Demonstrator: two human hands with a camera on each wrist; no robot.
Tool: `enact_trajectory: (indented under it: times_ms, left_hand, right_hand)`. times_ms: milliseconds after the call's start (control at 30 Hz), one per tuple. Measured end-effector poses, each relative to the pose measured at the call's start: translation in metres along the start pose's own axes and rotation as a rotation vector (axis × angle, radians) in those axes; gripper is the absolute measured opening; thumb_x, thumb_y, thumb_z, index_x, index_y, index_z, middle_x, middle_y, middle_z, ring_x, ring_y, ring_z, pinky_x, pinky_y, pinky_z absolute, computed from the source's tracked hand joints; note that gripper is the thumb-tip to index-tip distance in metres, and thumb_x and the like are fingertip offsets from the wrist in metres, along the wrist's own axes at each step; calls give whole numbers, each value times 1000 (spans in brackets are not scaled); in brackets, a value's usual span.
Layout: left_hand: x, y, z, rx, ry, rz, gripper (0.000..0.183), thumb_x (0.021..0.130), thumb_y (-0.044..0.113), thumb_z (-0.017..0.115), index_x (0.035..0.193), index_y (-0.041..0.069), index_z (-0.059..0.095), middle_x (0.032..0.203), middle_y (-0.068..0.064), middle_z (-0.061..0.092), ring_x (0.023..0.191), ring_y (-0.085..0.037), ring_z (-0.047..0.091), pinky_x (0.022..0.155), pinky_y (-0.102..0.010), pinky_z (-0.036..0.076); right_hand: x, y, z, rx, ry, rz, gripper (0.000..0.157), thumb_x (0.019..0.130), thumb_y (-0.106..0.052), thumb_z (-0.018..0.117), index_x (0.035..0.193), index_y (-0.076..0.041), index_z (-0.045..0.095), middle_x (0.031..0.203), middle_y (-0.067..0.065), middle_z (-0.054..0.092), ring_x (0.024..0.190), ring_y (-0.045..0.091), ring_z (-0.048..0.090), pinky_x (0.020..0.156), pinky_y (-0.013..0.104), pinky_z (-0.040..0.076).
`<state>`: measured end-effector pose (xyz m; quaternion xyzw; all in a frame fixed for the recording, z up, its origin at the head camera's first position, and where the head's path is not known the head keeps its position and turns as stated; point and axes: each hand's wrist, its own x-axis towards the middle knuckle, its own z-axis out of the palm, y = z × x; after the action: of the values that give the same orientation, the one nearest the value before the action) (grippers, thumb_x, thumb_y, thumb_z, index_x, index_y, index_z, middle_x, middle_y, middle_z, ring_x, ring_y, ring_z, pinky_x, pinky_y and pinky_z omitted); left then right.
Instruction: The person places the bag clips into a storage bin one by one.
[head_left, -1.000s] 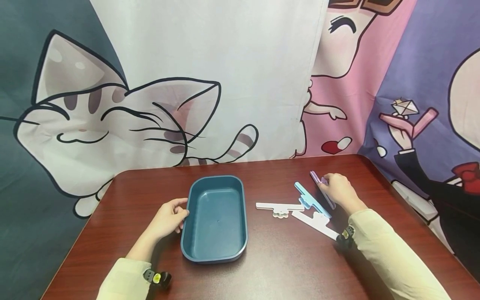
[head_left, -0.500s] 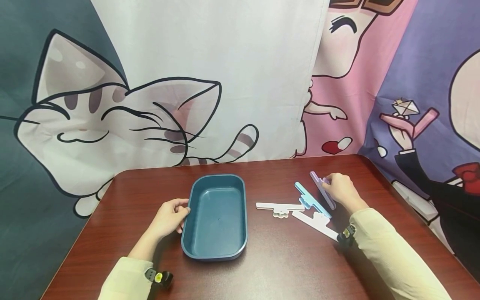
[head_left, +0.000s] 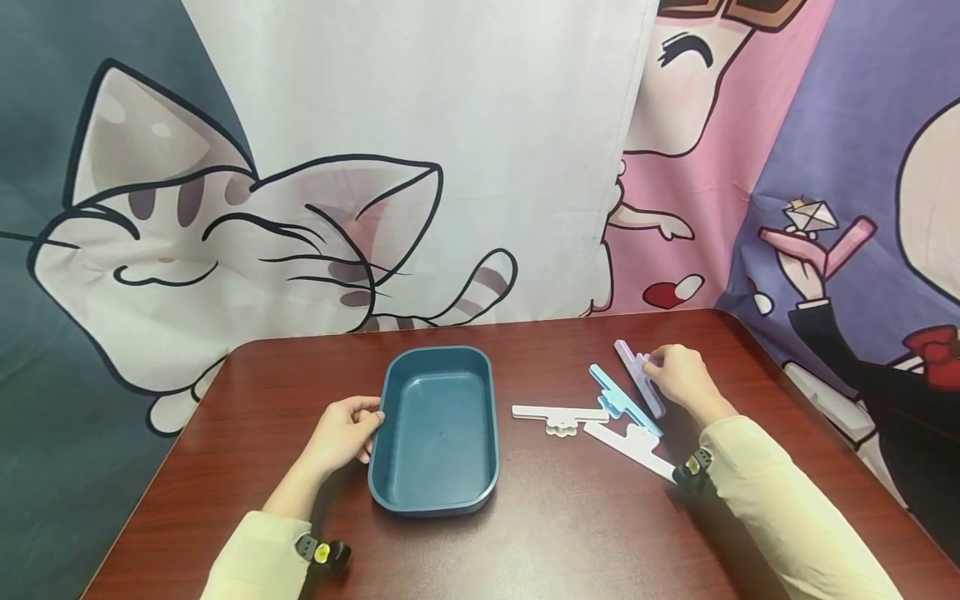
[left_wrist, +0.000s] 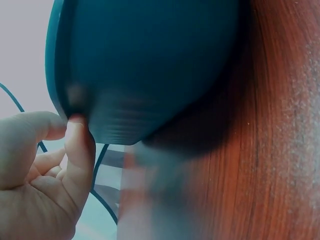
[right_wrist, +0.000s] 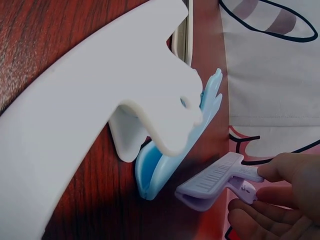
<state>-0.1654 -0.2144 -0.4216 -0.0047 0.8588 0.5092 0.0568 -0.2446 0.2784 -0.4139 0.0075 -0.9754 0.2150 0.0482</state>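
Purple clip (head_left: 640, 377) pinched by its handles, the right hand (head_left: 682, 379) draws it slightly leftward beside the light-blue clip (head_left: 625, 401), while the left hand (head_left: 341, 437), pinching the teal tray (head_left: 435, 450) by its rim, edges that a little rightward, so the gap between them seems narrower.

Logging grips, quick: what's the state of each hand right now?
Left hand: closed, pinching the teal container at its rim.
Right hand: closed, pinching the purple clip.
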Motion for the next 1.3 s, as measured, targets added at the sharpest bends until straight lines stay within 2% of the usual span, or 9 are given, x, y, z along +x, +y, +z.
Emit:
enact_trajectory:
  times_ms: [233, 500, 800, 900, 1000, 1133, 1300]
  left_hand:
    - [1, 2, 2, -10, 15, -7, 38, 91, 8, 57, 125, -7, 53, 61, -7, 54, 43, -16, 53, 44, -31, 53]
    - [3, 1, 4, -23, 35, -21, 37, 91, 8, 57, 125, -6, 54, 61, -7, 54, 43, -16, 53, 45, -31, 53]
    - [5, 2, 6, -36, 53, -20, 37, 91, 9, 57, 124, -7, 54, 61, -7, 54, 43, -16, 54, 45, -31, 54]
    - [5, 2, 7, -36, 58, -20, 37, 91, 9, 57, 125, -6, 53, 61, -7, 54, 43, -16, 54, 45, -31, 54]
    - [5, 2, 8, -39, 63, -25, 38, 91, 10, 57, 125, -6, 54, 61, -6, 54, 43, -15, 54, 45, -31, 54]
    - [6, 2, 8, -43, 70, -22, 37, 91, 10, 57, 124, -7, 54, 61, -7, 54, 42, -15, 54, 45, -31, 54]
    - [7, 2, 9, -36, 79, -23, 37, 91, 10, 57, 124, -6, 54, 64, -8, 56, 42, -15, 54, 45, -31, 54]
  right_hand:
    - [0, 0, 0, 28, -6, 6, 36, 87, -16, 55, 111, 11, 61, 99, 28, 64, 81, 35, 58, 78, 51, 49]
    - [-1, -5, -1, 44, 21, 0, 34, 87, -14, 54, 109, 10, 62, 97, 27, 65, 81, 36, 58, 77, 51, 49]
    - [-4, -12, -2, 80, 16, -22, 31, 89, -13, 53, 108, 10, 63, 104, 30, 64, 95, 43, 59, 86, 56, 47]
    - [-4, -13, -3, 88, 16, -27, 31, 88, -13, 53, 108, 10, 63, 103, 29, 64, 92, 41, 59, 81, 53, 49]
    - [-3, -14, -3, 101, 13, -25, 32, 88, -13, 52, 108, 10, 63, 100, 28, 65, 79, 34, 61, 68, 42, 52]
    - [-3, -16, -3, 145, -10, -10, 33, 88, -13, 51, 109, 11, 62, 98, 29, 64, 59, 20, 61, 52, 28, 50]
    - [-3, -19, -2, 185, -31, 4, 35, 89, -15, 50, 109, 11, 62, 99, 30, 64, 53, 15, 62, 48, 25, 51]
